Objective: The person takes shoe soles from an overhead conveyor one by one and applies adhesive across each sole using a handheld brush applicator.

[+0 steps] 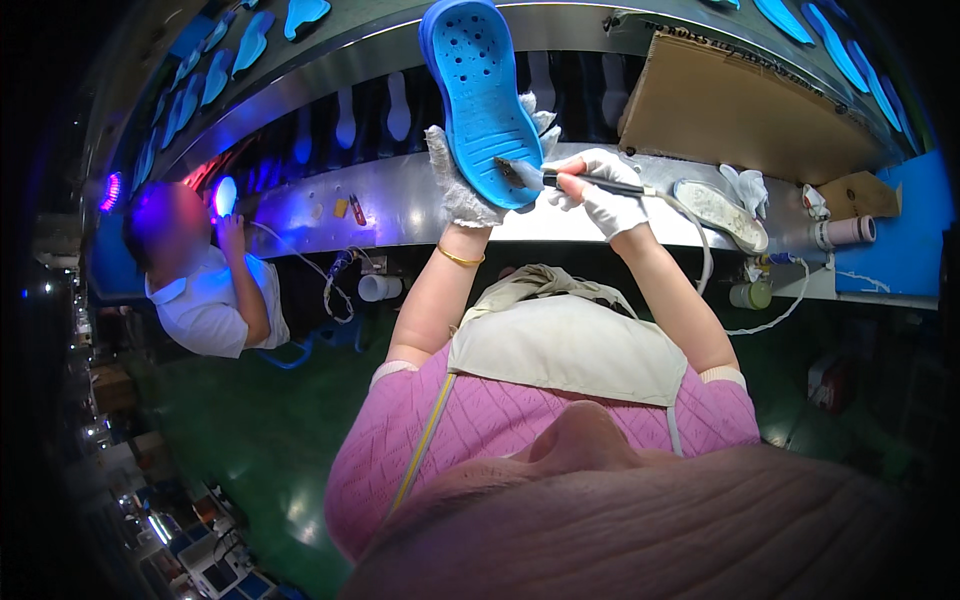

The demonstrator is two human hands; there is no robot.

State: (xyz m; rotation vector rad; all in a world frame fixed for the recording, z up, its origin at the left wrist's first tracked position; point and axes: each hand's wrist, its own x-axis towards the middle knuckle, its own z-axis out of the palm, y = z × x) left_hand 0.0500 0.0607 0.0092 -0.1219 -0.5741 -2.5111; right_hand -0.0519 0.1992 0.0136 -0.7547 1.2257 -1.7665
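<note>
A blue shoe sole, with round holes in its toe half and ridges across the heel half, is held up over the workbench, toe pointing away from me. My left hand, in a grey-white glove, grips it around the heel from below, fingers showing past its right side. In my right hand, whose white glove leaves some fingertips bare, is a brush with a black handle and a pale hose at its rear end. Its dark bristles meet or hover just over the sole's heel; I cannot tell which.
A cardboard sheet leans at the right, behind a whitish sole-shaped piece and a pink cylinder. Blue soles ride the far belt. At left, a co-worker holds up a brightly lit piece. Red-handled cutters lie nearby.
</note>
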